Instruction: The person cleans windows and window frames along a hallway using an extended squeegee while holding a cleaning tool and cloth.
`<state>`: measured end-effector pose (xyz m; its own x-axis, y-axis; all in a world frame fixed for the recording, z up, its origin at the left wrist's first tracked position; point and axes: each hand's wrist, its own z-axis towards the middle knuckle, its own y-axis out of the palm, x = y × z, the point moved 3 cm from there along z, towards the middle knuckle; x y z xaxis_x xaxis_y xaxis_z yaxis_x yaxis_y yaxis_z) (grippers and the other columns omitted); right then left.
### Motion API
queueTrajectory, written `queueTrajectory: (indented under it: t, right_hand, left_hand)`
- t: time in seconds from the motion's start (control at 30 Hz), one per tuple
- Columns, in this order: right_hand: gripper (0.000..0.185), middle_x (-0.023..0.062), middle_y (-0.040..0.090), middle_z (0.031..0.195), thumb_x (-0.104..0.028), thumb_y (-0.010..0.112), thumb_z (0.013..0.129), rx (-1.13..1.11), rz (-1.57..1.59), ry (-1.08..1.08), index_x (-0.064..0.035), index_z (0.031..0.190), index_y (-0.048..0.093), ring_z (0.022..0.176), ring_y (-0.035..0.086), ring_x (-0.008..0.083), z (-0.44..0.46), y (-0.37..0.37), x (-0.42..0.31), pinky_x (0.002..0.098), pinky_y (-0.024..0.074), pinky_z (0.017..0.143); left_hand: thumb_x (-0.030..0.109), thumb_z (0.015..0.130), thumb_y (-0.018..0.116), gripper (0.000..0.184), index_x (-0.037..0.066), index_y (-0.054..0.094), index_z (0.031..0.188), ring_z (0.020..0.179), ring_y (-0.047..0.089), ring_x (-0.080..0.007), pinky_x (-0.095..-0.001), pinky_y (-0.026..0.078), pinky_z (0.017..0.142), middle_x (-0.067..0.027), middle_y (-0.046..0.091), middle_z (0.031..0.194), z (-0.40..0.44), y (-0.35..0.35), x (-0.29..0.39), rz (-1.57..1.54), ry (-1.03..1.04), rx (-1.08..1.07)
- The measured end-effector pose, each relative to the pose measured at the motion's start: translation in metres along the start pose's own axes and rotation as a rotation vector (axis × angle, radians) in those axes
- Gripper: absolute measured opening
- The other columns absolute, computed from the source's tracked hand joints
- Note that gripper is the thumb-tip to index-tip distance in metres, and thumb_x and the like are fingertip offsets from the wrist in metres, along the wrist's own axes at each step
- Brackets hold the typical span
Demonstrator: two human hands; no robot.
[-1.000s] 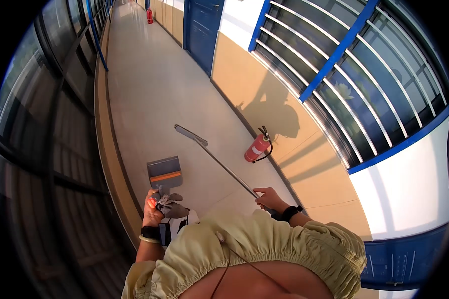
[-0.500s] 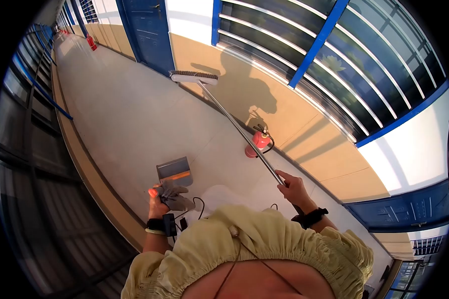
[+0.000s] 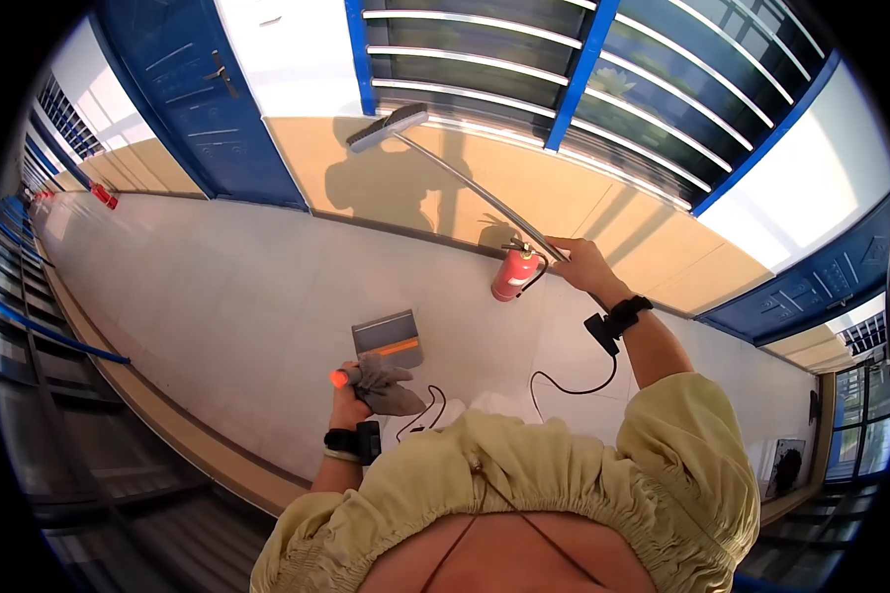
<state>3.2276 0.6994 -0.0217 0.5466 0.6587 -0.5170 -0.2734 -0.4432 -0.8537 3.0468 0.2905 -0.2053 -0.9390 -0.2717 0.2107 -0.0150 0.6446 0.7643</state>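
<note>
My right hand [image 3: 585,269] is closed around the metal pole of a broom [image 3: 485,198]. The grey broom head [image 3: 388,127] is raised at the wall by the window's lower corner; whether its bristles touch the wall I cannot tell. Low in the view, my left hand [image 3: 348,407] grips a dustpan's upright handle, whose orange end [image 3: 339,378] sticks out, together with a crumpled grey cloth [image 3: 391,385]. Beyond that hand shows the grey dustpan [image 3: 388,334] with an orange strip. Both wrists wear black bands with small devices.
A red fire extinguisher [image 3: 516,273] stands on the floor by the wall, just below the broom pole. Barred windows [image 3: 475,44] and a blue door [image 3: 193,94] line the corridor. A railing and ledge [image 3: 198,437] run along the left. Black cables hang near my body.
My view has turned leftward along the wall. The broom head has risen from the floor's edge to window-sill height, and my right arm has reached farther out. The dustpan stays in my left hand.
</note>
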Motion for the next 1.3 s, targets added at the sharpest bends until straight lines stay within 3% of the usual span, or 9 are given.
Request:
queueTrajectory:
  t: [0.23, 0.33, 0.53, 0.67, 0.87, 0.97, 1.03, 1.13, 1.3]
  right_hand:
    - [0.051, 0.0032, 0.053, 0.053, -0.003, 0.057, 0.079, 0.054, 0.268, 0.398, -0.0108, 0.129, 0.058, 0.04, 0.048, 0.0088, -0.108, -0.026, -0.015, 0.027, 0.04, 0.037]
    - [0.052, 0.0028, 0.052, 0.053, -0.002, 0.057, 0.079, 0.083, 0.273, 0.519, -0.007, 0.13, 0.055, 0.04, 0.048, 0.0091, -0.169, -0.031, -0.014, 0.0264, 0.0399, 0.037]
    - [0.052, 0.0012, 0.051, 0.053, 0.0, 0.057, 0.079, 0.288, 0.684, 0.716, -0.0064, 0.13, 0.055, 0.039, 0.047, 0.0091, -0.28, -0.034, -0.026, 0.0258, 0.0382, 0.034]
    - [0.053, 0.0024, 0.052, 0.055, 0.001, 0.057, 0.08, 0.434, 0.489, 0.752, -0.0083, 0.132, 0.053, 0.04, 0.048, 0.0096, -0.35, -0.044, -0.012, 0.0265, 0.039, 0.034]
    - [0.054, 0.0031, 0.053, 0.058, -0.001, 0.056, 0.081, 0.578, 0.394, 0.862, -0.0058, 0.134, 0.05, 0.041, 0.048, 0.0104, -0.338, -0.078, 0.074, 0.0268, 0.0406, 0.035]
    - [0.056, 0.0027, 0.051, 0.058, -0.002, 0.056, 0.08, 0.589, 0.283, 0.924, -0.0112, 0.135, 0.05, 0.042, 0.048, 0.0112, -0.309, -0.101, 0.123, 0.0287, 0.0417, 0.036]
    - [0.05, 0.0069, 0.056, 0.059, -0.003, 0.052, 0.077, 0.636, 0.205, 0.966, -0.0143, 0.126, 0.06, 0.042, 0.052, 0.0146, -0.296, -0.117, 0.141, 0.0302, 0.0443, 0.037]
    - [0.047, 0.0096, 0.057, 0.057, -0.004, 0.055, 0.075, 0.472, 0.081, 0.742, -0.0034, 0.121, 0.061, 0.042, 0.051, 0.0165, -0.282, -0.129, 0.118, 0.0308, 0.0377, 0.037]
    - [0.054, 0.0032, 0.051, 0.057, -0.002, 0.056, 0.081, 0.291, 0.079, 0.715, -0.0145, 0.134, 0.053, 0.041, 0.049, 0.011, -0.264, -0.123, 0.072, 0.0283, 0.0424, 0.036]
  left_hand:
    - [0.027, 0.084, 0.055, 0.027, 0.003, 0.062, 0.095, 0.078, 0.063, -0.0273, -0.0424, 0.053, 0.072, -0.0093, 0.064, 0.087, 0.024, 0.022, 0.05, 0.268, -0.149, -0.043]
    - [0.027, 0.083, 0.055, 0.026, 0.004, 0.061, 0.093, 0.076, 0.063, -0.0276, -0.0422, 0.053, 0.071, -0.0086, 0.064, 0.085, 0.038, 0.022, 0.048, 0.307, -0.232, -0.089]
    - [0.027, 0.082, 0.054, 0.024, 0.005, 0.059, 0.091, 0.076, 0.062, -0.0265, -0.0411, 0.052, 0.07, -0.0081, 0.062, 0.083, 0.04, 0.029, 0.047, 0.335, -0.281, -0.072]
    - [0.026, 0.082, 0.052, 0.022, 0.005, 0.058, 0.087, 0.073, 0.061, -0.0251, -0.0406, 0.052, 0.071, -0.0081, 0.061, 0.079, 0.045, 0.02, 0.03, 0.305, -0.331, -0.135]
    - [0.024, 0.084, 0.051, 0.02, 0.005, 0.059, 0.084, 0.072, 0.06, -0.0253, -0.0412, 0.052, 0.072, -0.009, 0.061, 0.078, 0.027, 0.043, 0.002, 0.397, -0.268, -0.141]
    - [0.024, 0.084, 0.05, 0.023, 0.004, 0.06, 0.086, 0.074, 0.061, -0.0268, -0.0432, 0.053, 0.076, -0.01, 0.062, 0.08, -0.016, 0.078, -0.012, 0.529, -0.051, -0.098]
    - [0.024, 0.085, 0.05, 0.023, 0.004, 0.06, 0.086, 0.076, 0.061, -0.0264, -0.0432, 0.052, 0.077, -0.0097, 0.063, 0.082, 0.019, 0.04, -0.018, 0.232, -0.292, -0.021]
    - [0.024, 0.086, 0.05, 0.021, 0.004, 0.059, 0.084, 0.076, 0.06, -0.0249, -0.0414, 0.052, 0.078, -0.0083, 0.062, 0.081, 0.016, 0.021, -0.028, 0.207, -0.355, -0.25]
    - [0.026, 0.088, 0.051, 0.022, 0.005, 0.057, 0.082, 0.074, 0.059, -0.0232, -0.041, 0.052, 0.077, -0.0067, 0.06, 0.079, 0.013, 0.028, -0.047, 0.28, -0.268, -0.07]
